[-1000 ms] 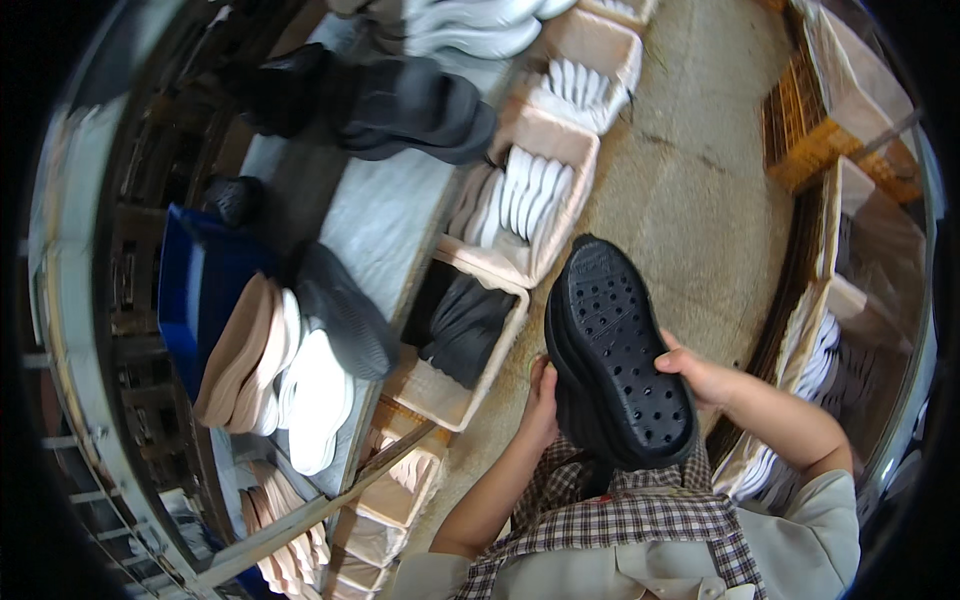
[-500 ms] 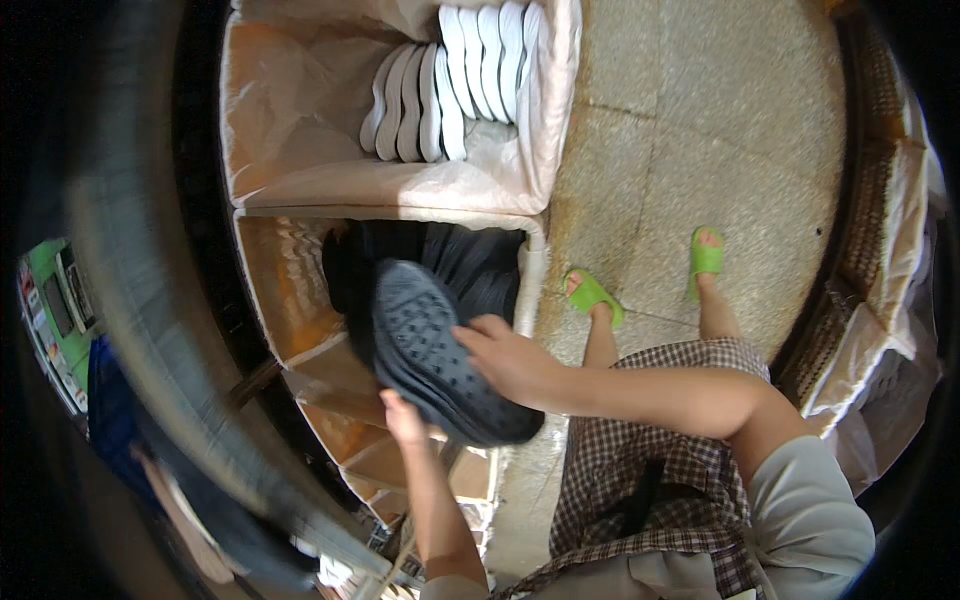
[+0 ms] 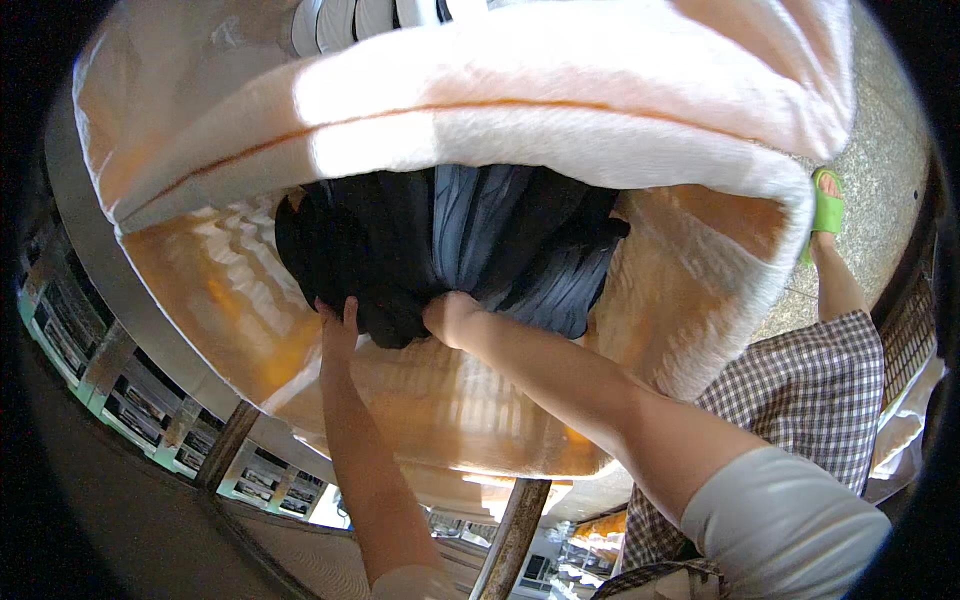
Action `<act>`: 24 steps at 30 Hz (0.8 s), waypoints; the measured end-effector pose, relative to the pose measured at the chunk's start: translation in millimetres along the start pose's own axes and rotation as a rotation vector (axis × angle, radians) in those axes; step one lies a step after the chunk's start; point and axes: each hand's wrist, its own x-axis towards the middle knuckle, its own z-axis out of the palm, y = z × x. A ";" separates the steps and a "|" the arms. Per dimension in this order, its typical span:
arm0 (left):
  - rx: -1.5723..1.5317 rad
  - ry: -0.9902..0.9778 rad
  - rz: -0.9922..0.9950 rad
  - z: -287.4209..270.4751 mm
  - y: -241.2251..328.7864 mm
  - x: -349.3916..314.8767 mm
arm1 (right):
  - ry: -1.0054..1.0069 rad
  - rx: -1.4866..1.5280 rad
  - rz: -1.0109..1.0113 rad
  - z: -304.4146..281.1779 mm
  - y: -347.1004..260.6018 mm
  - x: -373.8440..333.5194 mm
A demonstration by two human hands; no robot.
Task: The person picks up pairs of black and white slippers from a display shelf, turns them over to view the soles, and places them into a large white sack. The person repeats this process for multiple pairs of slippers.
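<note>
Black soles [image 3: 480, 245] stand packed side by side, on edge, in a basket [image 3: 690, 290] lined with pale sheeting, and both bare hands touch the near left part of the row. The left hand [image 3: 338, 322] has its thumb and a finger set apart against the leftmost dark soles; how firmly they press, I cannot tell. The right hand [image 3: 456, 319] meets the soles with its back partly in view and its fingers hidden among the black, so whether they grip or lie loose does not show.

Handling this well, I judge, means keeping the soles on edge and in line with the row, steadying them from both sides, and freeing the fingers without dragging a neighbour over.

The left forearm [image 3: 365, 450] rises nearly straight from the lower edge; the right forearm [image 3: 570, 385] slants in from the lower right, elbow bent, below a pale sleeve [image 3: 790, 525].

Beyond the basket's far rim, white soles [image 3: 370, 25] stand in a neighbouring basket [image 3: 150, 115]. At the right, a green slipper [image 3: 829, 212] shows on the floor [image 3: 875, 175] past a checked apron [image 3: 800, 385].
</note>
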 end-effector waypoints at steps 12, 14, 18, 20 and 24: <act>-0.278 0.094 0.018 0.6 91.4 6.4 | 0.027 0.037 0.007 -26.1 -34.7 -33.9; -0.276 -0.004 0.030 -8.7 95.7 10.6 | 0.129 0.067 -0.082 -49.3 -48.3 -66.8; -0.004 -0.111 0.066 -31.7 99.2 20.1 | 0.375 0.147 -0.345 -107.1 -68.7 -168.1; -0.015 0.184 0.056 -25.0 117.5 -4.0 | 0.426 0.206 -0.440 -125.5 -56.5 -229.0; -0.530 0.587 0.028 -9.7 206.8 -128.2 | 0.265 0.312 -0.444 -144.1 6.2 -350.2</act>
